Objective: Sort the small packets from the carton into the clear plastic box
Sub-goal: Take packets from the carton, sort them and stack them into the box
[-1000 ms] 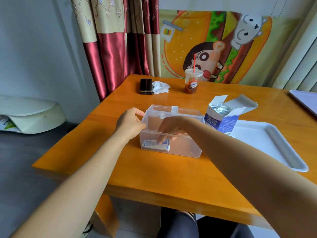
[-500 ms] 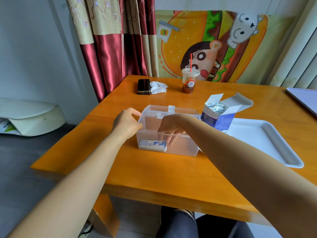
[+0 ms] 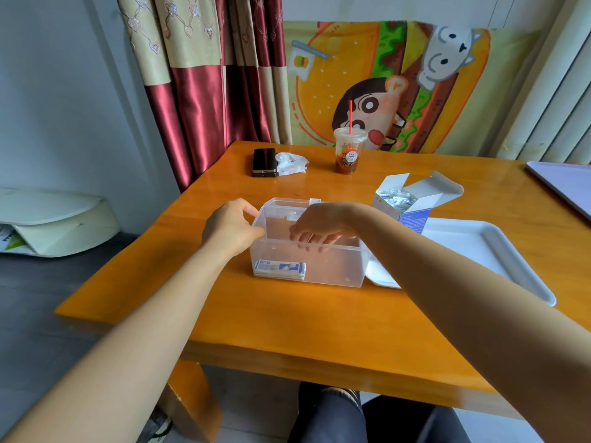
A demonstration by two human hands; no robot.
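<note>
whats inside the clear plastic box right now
A flat stack of white-and-blue small packets lies at the left front of the clear plastic box. The right hand dips relaxed fingers in above, holding nothing visible. The floor behind that hand is hidden.

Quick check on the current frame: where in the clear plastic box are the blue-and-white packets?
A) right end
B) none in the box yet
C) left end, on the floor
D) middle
C: the stack of blue-and-white packets lies on the floor at the left end of the clear plastic box, seen through its front wall, and the rest of the floor shows bare.
</note>
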